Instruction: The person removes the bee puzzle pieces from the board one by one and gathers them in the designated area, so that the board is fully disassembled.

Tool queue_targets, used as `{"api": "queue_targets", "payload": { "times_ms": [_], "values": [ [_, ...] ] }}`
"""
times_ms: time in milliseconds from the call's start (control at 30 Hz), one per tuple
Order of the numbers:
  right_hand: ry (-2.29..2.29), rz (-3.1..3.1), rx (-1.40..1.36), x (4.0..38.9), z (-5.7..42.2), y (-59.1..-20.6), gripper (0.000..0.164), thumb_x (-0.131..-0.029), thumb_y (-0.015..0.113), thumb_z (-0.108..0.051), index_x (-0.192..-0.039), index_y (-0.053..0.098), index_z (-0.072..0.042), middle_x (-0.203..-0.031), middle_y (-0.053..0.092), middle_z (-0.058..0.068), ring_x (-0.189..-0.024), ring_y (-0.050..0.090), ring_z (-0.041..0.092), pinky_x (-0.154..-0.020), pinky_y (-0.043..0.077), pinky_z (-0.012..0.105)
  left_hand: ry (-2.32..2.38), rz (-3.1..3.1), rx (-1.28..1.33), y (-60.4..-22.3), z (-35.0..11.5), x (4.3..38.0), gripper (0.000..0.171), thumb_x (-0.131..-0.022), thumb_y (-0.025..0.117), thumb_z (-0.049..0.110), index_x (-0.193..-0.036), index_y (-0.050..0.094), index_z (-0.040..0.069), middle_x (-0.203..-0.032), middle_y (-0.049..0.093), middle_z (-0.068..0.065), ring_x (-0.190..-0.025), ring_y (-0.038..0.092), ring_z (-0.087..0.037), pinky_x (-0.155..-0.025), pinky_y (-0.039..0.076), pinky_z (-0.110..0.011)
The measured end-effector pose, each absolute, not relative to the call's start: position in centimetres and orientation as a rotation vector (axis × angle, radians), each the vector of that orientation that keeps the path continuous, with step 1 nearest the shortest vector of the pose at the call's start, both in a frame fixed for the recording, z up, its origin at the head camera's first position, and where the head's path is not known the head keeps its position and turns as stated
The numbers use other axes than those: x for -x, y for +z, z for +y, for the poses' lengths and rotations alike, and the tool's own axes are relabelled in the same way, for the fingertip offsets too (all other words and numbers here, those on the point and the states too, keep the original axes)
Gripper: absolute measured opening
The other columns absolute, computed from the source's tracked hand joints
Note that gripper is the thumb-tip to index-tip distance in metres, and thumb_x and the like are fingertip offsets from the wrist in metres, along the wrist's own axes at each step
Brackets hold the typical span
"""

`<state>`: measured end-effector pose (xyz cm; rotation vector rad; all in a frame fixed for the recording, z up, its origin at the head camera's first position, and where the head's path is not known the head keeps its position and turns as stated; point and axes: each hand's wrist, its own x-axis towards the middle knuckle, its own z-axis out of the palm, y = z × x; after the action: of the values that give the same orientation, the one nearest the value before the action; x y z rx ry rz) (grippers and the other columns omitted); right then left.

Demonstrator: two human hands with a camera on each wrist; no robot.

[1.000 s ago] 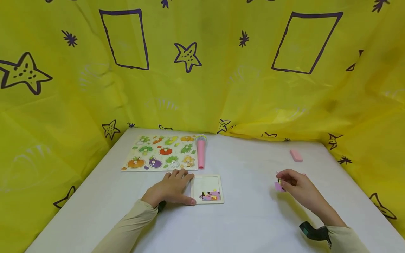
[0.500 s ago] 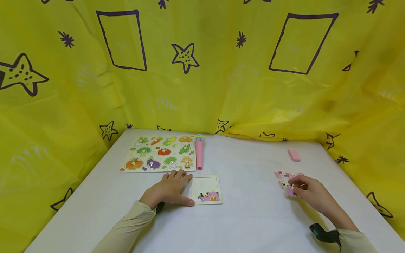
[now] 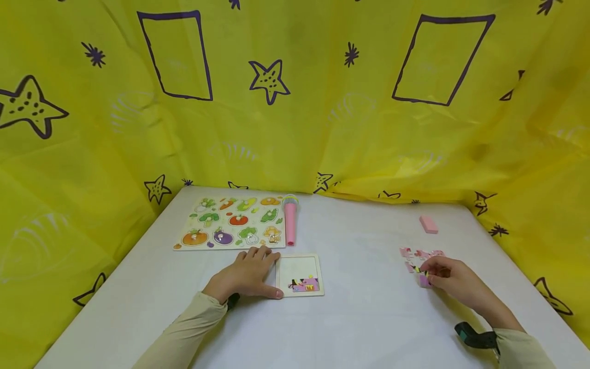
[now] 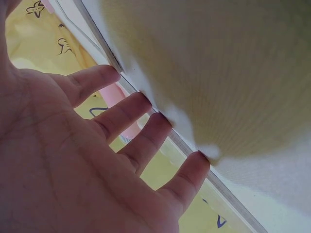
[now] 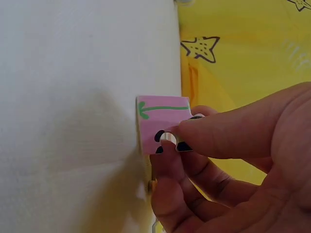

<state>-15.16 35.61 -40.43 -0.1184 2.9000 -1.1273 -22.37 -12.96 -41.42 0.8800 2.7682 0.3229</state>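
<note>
A square wooden puzzle tray [image 3: 299, 256] lies in the middle of the table, with joined pink puzzle pieces [image 3: 306, 285] along its lower right. Against its left side my left hand [image 3: 249, 274] rests with fingers spread, the thumb at the near left corner. In the left wrist view those fingers [image 4: 187, 174] extend, fairly straight, to a board edge. Further right, my right hand [image 3: 451, 279] pinches a pink puzzle piece [image 5: 163, 107] marked with a green line and black spots. Several loose puzzle pieces [image 3: 406, 252] lie just beyond that hand, which partly hides them.
A vegetable peg puzzle board [image 3: 221, 225] sits at the back left, with a pink toy microphone [image 3: 290, 223] along its right side. Behind the loose pieces is a pink block [image 3: 428, 224]. Yellow patterned cloth [image 3: 304, 133] hangs around the table's back and sides.
My right hand has shifted right and slightly nearer with the pinched puzzle piece, uncovering more of the loose pieces. My left hand stays at the tray.
</note>
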Motion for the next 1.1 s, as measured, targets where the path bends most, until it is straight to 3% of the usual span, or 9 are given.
{"api": "queue_targets", "payload": {
  "times_ms": [567, 1100],
  "values": [
    [-0.935, 3.027, 0.18, 15.84, 35.27, -41.29, 0.017, -0.096, 0.073, 0.004, -0.112, 0.075, 0.002, -0.095, 0.066, 0.004, -0.086, 0.055, 0.023, -0.068, 0.049, 0.026, 0.326, 2.761, -0.875, -41.46, -13.01, 22.42, 0.096, -0.087, 0.084, 0.06, -0.159, 0.047, 0.007, -0.153, 0.045, -0.017, -0.142, 0.041, -0.042, -0.115, 0.032, -0.065],
    [-0.879, 3.07, 0.256, 16.24, 34.94, -41.28, 0.012, -0.092, 0.074, 0.007, -0.099, 0.072, -0.001, -0.088, 0.063, 0.001, -0.083, 0.055, 0.021, -0.069, 0.05, 0.026, 0.335, 2.761, -0.868, -40.97, -12.91, 22.23, 0.097, -0.086, 0.085, 0.059, -0.158, 0.047, 0.005, -0.152, 0.045, -0.018, -0.142, 0.041, -0.043, -0.115, 0.031, -0.066]
  ]
}}
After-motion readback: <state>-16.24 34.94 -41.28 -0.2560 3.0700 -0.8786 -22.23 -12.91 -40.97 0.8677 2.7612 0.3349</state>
